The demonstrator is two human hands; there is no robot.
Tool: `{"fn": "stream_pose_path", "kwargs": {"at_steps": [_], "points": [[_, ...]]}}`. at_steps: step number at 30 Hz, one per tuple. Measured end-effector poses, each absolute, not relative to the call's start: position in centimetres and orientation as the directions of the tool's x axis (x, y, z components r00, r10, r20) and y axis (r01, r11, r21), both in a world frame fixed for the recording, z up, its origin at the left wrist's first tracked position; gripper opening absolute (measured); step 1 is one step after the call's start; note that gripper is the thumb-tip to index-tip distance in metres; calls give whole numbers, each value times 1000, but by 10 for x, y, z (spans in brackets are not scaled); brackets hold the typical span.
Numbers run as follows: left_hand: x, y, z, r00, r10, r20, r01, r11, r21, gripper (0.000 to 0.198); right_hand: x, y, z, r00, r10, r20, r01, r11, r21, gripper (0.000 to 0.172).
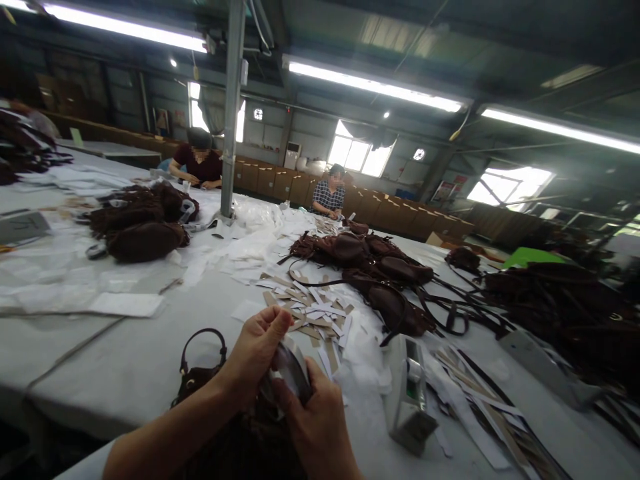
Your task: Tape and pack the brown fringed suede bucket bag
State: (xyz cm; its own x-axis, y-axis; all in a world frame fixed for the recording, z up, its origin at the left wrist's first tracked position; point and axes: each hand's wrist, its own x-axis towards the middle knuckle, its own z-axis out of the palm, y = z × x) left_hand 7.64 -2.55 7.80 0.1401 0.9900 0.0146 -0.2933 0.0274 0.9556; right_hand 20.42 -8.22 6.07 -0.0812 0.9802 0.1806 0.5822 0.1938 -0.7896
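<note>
Low in the middle of the head view, both hands are at a shiny grey curved band (pixel 293 370), possibly a wrapped strap; its exact kind is unclear. My left hand (pixel 257 347) is closed at its upper left, thumb pressed against the curled fingers. On the other side, my right hand (pixel 320 417) grips the band with the thumb in front. Directly below the hands is a dark brown handbag (pixel 240 440), partly hidden by my forearms. Its short looped handle (pixel 203 331) stands up left of my left wrist.
Cardboard and paper strips (pixel 320 310) lie scattered ahead on the white table (pixel 100 360). Brown bags (pixel 370 267) are heaped beyond them, more bags (pixel 143 223) at left. A grey box-like device (pixel 407 393) stands at right. Two people (pixel 197 160) work across the table by a metal post (pixel 231 113).
</note>
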Motion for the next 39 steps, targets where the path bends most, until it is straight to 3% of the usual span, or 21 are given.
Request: {"fn": "stream_pose_path", "kwargs": {"at_steps": [2,5,6,9,13,15,18,24,26,28,31,33,35,37,39], "points": [[74,-29,76,181,983,34,-262,15,965,39,206,-82,52,-51,978,201,684,181,-707,27],[61,-31,84,422,902,96,89,-147,985,35,210,-82,49,-114,985,126,868,161,-471,5],[56,-31,89,526,845,100,211,-243,947,37,211,-81,51,-140,986,88,898,164,-407,8],[50,-29,98,706,707,52,362,-423,831,37,210,-80,62,-189,982,28,894,184,-409,15],[55,-24,90,679,733,38,222,-254,941,30,210,-82,79,-230,972,50,773,213,-598,54],[55,-19,78,665,746,39,164,-196,967,34,215,-84,84,-245,969,7,751,195,-630,60],[48,-14,62,672,740,36,147,-181,972,41,227,-85,88,-221,973,-72,767,128,-628,52],[32,-15,53,628,778,6,88,-79,993,46,244,-87,82,-210,975,-77,749,110,-654,28],[39,-19,52,545,838,4,-32,15,999,46,236,-88,73,-197,980,-43,679,104,-727,39],[53,-24,51,375,927,9,-265,98,959,45,222,-90,61,-165,984,60,576,146,-805,51],[72,-29,49,157,988,0,-514,81,854,41,205,-91,42,-77,973,219,539,225,-811,38],[73,-30,50,210,975,69,-417,26,908,40,204,-92,32,-59,958,281,666,248,-704,31],[65,-29,56,435,889,144,-139,-92,986,42,211,-92,29,-152,945,291,809,288,-513,19],[55,-30,68,658,744,114,142,-271,952,42,218,-92,35,-271,933,236,869,342,-357,6],[49,-32,83,746,664,58,251,-361,898,43,223,-91,48,-301,932,203,865,357,-353,3]]}}
